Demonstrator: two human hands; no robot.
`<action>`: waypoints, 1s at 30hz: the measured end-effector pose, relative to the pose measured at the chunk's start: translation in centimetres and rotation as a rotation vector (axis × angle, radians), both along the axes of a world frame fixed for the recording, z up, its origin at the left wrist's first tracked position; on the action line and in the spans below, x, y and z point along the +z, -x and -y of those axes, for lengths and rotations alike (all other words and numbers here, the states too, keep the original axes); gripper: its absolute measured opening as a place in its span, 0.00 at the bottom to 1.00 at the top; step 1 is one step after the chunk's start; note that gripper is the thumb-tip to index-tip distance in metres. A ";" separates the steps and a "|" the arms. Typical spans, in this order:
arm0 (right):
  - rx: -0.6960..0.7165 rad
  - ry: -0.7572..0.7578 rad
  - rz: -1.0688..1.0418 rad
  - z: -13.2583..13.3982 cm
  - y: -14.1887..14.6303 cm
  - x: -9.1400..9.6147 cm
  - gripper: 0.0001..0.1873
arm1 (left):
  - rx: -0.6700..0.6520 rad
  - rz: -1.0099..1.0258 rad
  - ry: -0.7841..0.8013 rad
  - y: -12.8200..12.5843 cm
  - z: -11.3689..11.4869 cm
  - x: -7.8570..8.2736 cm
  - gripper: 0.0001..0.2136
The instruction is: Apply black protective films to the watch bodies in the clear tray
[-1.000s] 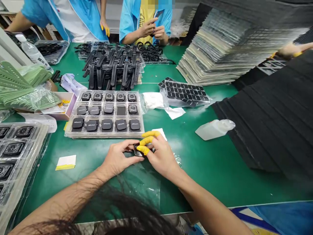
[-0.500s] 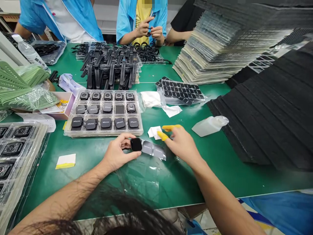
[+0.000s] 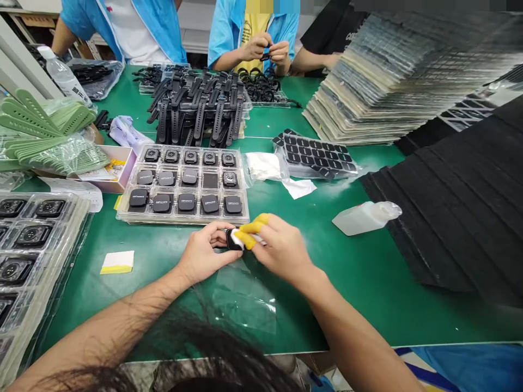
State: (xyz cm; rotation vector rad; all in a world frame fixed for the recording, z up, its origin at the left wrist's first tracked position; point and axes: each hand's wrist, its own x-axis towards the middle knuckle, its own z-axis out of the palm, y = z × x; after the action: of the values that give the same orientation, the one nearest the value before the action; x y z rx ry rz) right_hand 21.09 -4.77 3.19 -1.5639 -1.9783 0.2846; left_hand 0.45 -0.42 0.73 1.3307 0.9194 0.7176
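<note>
My left hand (image 3: pixel 204 250) grips a black square smartwatch body (image 3: pixel 231 243) by its edges, its dark screen facing up. My right hand (image 3: pixel 278 245), with yellow covers on thumb and finger, pinches a white wiping cloth (image 3: pixel 237 238) and presses it on the screen. Under my hands lies a clear plastic sheet (image 3: pixel 249 305) on the green table. Just beyond stands a clear compartment tray (image 3: pixel 183 219) of watch bodies, several with dark printed covers over them. One compartment in its middle row holds no watch.
A translucent bottle (image 3: pixel 363 218) lies tilted at right, near black foam sheets (image 3: pixel 457 190). Beyond are a white cloth (image 3: pixel 299 188), bagged black squares (image 3: pixel 318 155) and stacked trays (image 3: pixel 368 92). Black straps (image 3: pixel 200 109) pile up at the back; another watch tray (image 3: pixel 77 218) is at left. Co-workers sit opposite.
My right hand has picked up the white cloth from the table and brought it left onto the watch screen. The printed film strip beside the watch is now hidden. The view has shifted slightly.
</note>
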 end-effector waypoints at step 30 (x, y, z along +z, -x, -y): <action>-0.313 -0.087 0.163 0.2 -1.6 -2.1 0.13 | 0.014 -0.007 -0.034 0.1 0.5 0.0 0.23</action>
State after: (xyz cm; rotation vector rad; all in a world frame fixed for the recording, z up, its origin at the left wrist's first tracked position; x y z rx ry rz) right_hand 22.73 -5.01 1.10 -1.8567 -1.7993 -0.0555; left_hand 0.38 -0.92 0.71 1.3583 0.9267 0.7428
